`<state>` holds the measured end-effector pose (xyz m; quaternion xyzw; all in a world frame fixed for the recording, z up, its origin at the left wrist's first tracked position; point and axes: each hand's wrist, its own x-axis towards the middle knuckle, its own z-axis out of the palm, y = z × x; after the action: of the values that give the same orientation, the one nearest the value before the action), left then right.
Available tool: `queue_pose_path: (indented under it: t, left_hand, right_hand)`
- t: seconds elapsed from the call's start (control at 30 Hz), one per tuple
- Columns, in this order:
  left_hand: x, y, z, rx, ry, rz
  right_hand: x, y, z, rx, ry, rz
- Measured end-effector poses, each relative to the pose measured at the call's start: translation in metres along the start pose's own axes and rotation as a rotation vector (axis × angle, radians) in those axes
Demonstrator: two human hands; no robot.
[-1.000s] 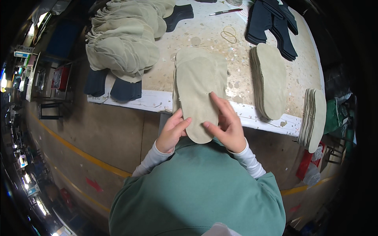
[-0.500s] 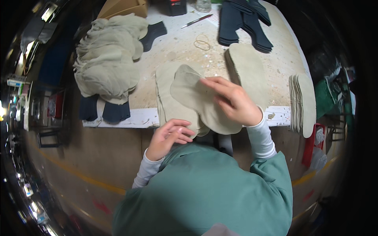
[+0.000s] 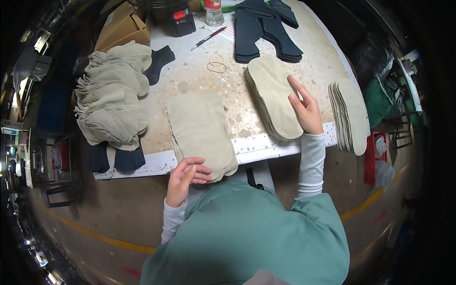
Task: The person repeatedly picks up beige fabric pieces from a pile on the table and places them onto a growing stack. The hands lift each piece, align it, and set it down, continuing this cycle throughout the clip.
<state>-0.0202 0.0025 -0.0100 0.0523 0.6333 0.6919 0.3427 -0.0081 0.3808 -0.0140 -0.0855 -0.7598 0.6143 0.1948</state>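
Resting flat on the beige stack (image 3: 273, 95), right hand (image 3: 304, 107).

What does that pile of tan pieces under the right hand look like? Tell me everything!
The pile is a neat stack of flat, tan, oval pieces that look like soft suede or felt, with thin layered edges showing along its left side. It lies flat on the speckled table, its near end reaching the white front edge. The right hand rests flat on its right side, fingers spread. Dark pieces lie just behind it.
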Motion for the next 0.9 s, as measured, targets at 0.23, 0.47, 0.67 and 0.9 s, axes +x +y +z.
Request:
queue_pose_path:
  t: [0.23, 0.47, 0.67, 0.9]
  left_hand:
    - [-0.009, 0.003, -0.005, -0.001, 0.072, 0.075]
    - [-0.005, 0.008, -0.001, 0.08, 0.288, 0.265]
    - [-0.004, 0.007, 0.006, 0.159, 0.27, 0.322]
    - [-0.001, 0.004, -0.018, 0.096, 0.323, 0.301]
  right_hand:
    - [-0.004, -0.025, 0.004, -0.333, 0.133, 0.011]
    - [-0.015, -0.051, 0.031, -0.968, 0.057, -0.363]
    - [-0.021, -0.037, 0.07, -1.148, -0.083, -0.237]
    - [-0.038, -0.056, 0.101, 0.172, -0.265, -0.046]
